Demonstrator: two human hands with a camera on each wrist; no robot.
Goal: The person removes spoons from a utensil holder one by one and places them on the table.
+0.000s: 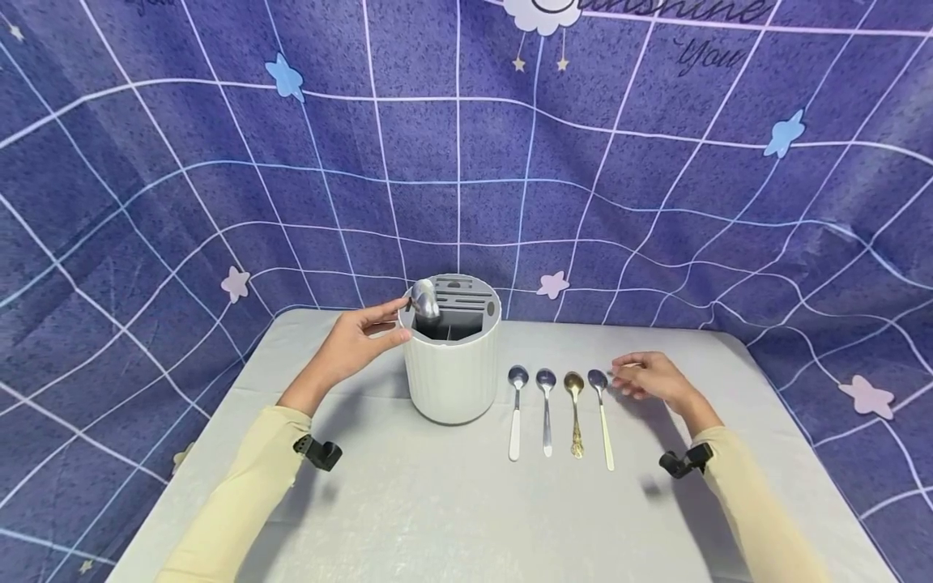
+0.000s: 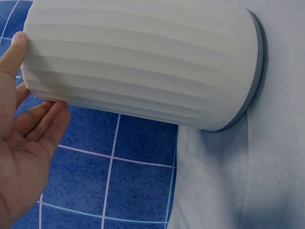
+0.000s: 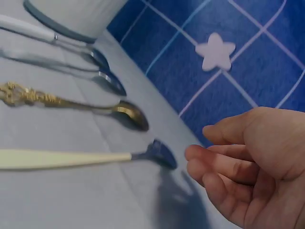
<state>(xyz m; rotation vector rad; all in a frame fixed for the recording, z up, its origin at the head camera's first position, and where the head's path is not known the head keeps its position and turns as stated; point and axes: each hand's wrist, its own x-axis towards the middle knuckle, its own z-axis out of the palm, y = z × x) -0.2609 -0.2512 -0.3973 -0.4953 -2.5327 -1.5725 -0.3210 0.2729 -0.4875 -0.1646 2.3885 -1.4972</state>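
A white ribbed utensil holder with a grey slotted top stands upright on the table. At least one shiny metal spoon sticks out of it, bowl upward; its handle is hidden. My left hand touches the holder's left side near the rim, thumb and fingers spread along it. Right of the holder lie a white-handled spoon, a silver spoon, an ornate gold spoon and a cream-handled spoon. Beside the cream-handled spoon's bowl hovers my right hand, fingers loosely bent, holding nothing.
A pale cloth covers the table. Close behind it hangs a blue-purple curtain with a grid and star pattern. The spoons lie roughly side by side with bowls toward the curtain.
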